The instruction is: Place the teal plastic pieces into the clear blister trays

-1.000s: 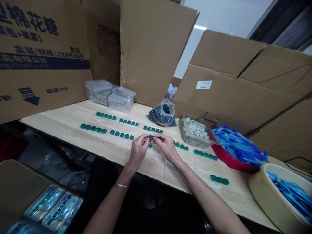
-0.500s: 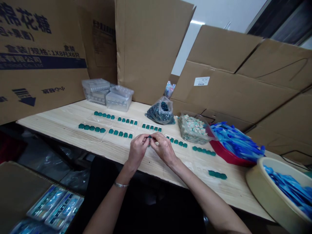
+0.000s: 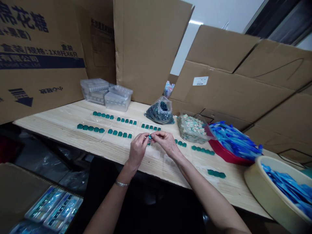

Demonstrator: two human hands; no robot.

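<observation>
A small teal piece with a shiny edge is pinched between the fingertips of both hands above the table. My left hand closes on it from the left, and my right hand from the right. What the piece is exactly is too small to make out. Around the hands lie rows of small dark green pieces in thin clear trays: one row left of my left hand, another row just behind the fingers, and a row to the right. My right hand partly hides one row.
On the pale wooden table stand clear plastic boxes, a bag of dark teal pieces and a tub of pale chips. Farther right are a red basin and a cream tub with blue packets. Cardboard walls the back.
My right hand has shifted slightly right and its fingers have drawn back a little, so more of the teal piece shows. The left hand has barely moved.
</observation>
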